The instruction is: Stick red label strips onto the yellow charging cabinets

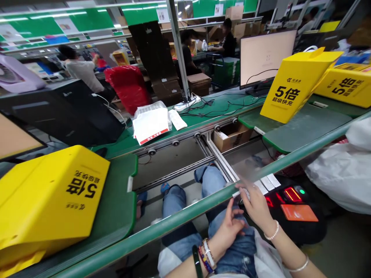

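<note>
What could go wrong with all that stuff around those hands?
The white strips lie very near the right hand, so a careless swipe might scatter them. The orange card lies on the black device with red lights and could perhaps slide off if bumped. The yellow box by the monitor looks tilted, so a knock might topple it, though the wide view may exaggerate that lean.

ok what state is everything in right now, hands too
left hand, index finger extended, others loosely curled
right hand, fingertips blurred, grip unclear
left yellow box, print upside down
front right yellow box, tilted, print right way up
right-hand monitor, screen lit
small cardboard box, open-topped
red display, lit
green light, lit
orange card, lying flat
</note>
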A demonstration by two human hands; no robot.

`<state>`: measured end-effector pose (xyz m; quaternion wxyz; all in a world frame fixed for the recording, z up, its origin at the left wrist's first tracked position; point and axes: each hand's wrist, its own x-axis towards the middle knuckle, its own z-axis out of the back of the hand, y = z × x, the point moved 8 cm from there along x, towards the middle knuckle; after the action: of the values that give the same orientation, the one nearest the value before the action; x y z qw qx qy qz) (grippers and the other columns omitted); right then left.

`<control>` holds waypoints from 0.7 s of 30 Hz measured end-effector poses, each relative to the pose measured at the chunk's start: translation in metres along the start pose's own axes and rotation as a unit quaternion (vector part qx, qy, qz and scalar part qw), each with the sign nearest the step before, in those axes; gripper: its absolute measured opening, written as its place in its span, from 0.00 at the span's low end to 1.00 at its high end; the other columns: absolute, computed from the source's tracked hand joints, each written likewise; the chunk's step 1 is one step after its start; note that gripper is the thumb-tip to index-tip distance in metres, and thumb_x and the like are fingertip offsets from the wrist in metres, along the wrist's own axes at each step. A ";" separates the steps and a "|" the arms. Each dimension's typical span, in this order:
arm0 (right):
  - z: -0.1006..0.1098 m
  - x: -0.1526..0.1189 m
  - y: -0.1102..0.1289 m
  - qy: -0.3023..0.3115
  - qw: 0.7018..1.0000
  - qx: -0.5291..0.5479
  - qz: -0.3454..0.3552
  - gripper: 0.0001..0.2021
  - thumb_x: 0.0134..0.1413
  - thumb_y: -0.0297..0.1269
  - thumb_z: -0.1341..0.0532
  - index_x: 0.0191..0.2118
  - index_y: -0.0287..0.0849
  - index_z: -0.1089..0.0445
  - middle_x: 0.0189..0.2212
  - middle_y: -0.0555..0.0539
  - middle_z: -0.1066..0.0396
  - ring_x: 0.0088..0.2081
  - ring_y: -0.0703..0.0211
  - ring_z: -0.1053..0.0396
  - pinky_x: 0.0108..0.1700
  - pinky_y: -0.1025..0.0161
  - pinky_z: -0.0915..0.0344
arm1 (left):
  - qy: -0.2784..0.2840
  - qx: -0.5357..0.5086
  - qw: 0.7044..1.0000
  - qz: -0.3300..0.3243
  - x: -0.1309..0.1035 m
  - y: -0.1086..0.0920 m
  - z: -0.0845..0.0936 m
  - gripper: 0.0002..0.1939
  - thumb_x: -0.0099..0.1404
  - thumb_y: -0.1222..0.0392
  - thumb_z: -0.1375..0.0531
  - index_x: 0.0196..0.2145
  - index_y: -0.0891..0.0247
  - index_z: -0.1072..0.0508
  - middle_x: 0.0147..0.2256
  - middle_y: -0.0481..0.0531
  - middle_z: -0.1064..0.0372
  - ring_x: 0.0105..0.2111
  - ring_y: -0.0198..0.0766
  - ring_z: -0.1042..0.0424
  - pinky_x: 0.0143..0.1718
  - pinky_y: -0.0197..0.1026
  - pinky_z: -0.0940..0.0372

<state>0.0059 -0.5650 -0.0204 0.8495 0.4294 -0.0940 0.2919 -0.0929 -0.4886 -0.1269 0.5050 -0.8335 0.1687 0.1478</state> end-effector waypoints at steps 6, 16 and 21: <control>-0.001 0.007 0.000 0.018 0.999 -0.029 0.027 0.19 0.71 0.33 0.51 0.63 0.49 0.43 0.43 0.47 0.26 0.45 0.50 0.29 0.55 0.45 0.38 | -0.062 -0.007 0.997 -0.048 0.004 -0.017 0.002 0.27 0.60 0.55 0.39 0.56 0.59 0.37 0.46 0.52 0.36 0.37 0.34 0.28 0.35 0.37 0.37; 0.000 0.016 -0.013 0.049 0.997 0.042 -0.045 0.11 0.71 0.42 0.49 0.46 0.46 0.32 0.42 0.45 0.26 0.45 0.50 0.30 0.54 0.46 0.38 | -0.032 -0.050 0.998 0.006 -0.004 -0.028 -0.010 0.20 0.60 0.51 0.37 0.45 0.65 0.30 0.42 0.55 0.30 0.39 0.37 0.28 0.36 0.37 0.36; -0.019 0.044 -0.009 0.105 0.952 0.250 -0.138 0.25 0.66 0.51 0.42 0.62 0.45 0.41 0.48 0.42 0.27 0.49 0.51 0.29 0.54 0.50 0.33 | -0.011 0.159 0.983 -0.089 -0.081 -0.099 0.008 0.14 0.66 0.51 0.40 0.45 0.61 0.24 0.41 0.57 0.24 0.42 0.42 0.25 0.45 0.44 0.32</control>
<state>0.0451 -0.5366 -0.0202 0.7516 0.6042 0.1319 0.2293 -0.1237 -0.4278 -0.0187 0.6438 -0.7527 0.1094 0.0832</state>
